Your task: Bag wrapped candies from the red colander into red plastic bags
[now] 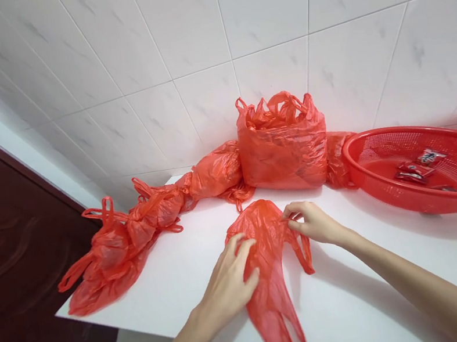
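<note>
A thin red plastic bag [267, 264] lies in front of me on the white table, one handle loop hanging toward the front edge and another at its right side. My left hand [229, 274] rests on the bag's left part with its fingers apart. At the upper right of the bag, my right hand [314, 223] pinches its edge between thumb and fingers. Behind the bag stands a full, upright red bag [285, 155] with crumpled bag handles showing at its top.
Several tied red bags [148, 217] line the table's back and left. A red perforated basket [392, 195] with small red packets [416, 170] in it is at the right. Behind is a tiled wall [261, 6]; a dark door [14, 262] stands left.
</note>
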`<state>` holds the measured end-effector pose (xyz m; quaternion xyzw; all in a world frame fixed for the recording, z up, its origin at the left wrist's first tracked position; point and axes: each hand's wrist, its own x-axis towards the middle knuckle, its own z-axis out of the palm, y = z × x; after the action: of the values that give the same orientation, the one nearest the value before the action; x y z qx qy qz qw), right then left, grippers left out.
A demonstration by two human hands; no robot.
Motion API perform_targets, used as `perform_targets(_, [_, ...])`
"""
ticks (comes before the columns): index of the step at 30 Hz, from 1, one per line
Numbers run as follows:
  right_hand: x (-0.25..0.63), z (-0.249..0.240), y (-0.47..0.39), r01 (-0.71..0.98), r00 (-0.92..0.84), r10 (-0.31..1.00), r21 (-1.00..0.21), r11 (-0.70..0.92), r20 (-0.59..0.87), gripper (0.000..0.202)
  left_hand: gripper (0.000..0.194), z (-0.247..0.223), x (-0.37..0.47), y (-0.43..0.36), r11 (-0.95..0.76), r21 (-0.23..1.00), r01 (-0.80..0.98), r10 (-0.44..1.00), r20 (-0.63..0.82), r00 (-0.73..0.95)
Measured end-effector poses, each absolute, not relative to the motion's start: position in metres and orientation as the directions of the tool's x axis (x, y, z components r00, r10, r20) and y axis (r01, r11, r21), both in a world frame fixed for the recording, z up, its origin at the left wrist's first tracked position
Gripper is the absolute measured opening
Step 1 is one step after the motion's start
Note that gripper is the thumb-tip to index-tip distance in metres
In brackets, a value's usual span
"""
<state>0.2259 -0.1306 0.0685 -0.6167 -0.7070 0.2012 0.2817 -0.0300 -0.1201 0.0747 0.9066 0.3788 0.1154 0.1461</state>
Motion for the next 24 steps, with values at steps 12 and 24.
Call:
perform_targets(12, [0.242,0.097,-0.15,0.699,0.02,0.937,-0.675,0.237,0.349,0.022,0.034,0.085,0.015,-0.138,-0.931,0.021,0.365,0.362,0.18,0.915])
perform_targets(24, [0.237,0.128,-0.17,0.465,-0.318,0.865,-0.731,0.5,0.389,0.052,0.033,0.124,0.018,-0.086,-0.909,-0.04,0.414,0.389,0.271,0.881])
